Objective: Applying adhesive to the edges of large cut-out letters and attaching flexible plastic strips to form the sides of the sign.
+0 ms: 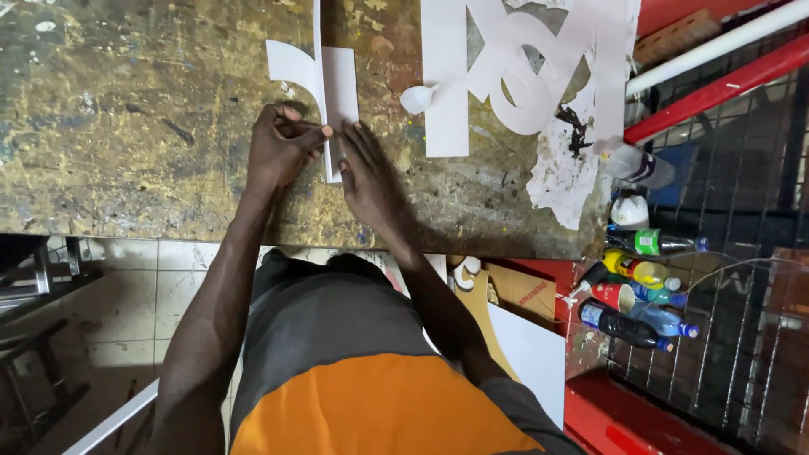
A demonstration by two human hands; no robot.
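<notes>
white cut-out under both hands on the bench

the left hand (pixel 282 150) pinches the lower edge of a white cut-out shape (pixel 324 80) lying on the stained worktable (pixel 126 126), fingers curled shut on it. the right hand (pixel 366 173) lies flat – open, pressing the piece down. larger cut white sheets (pixel 522 67) lie nearby, apparently already cut – this piece looks unfinished.
</notes>
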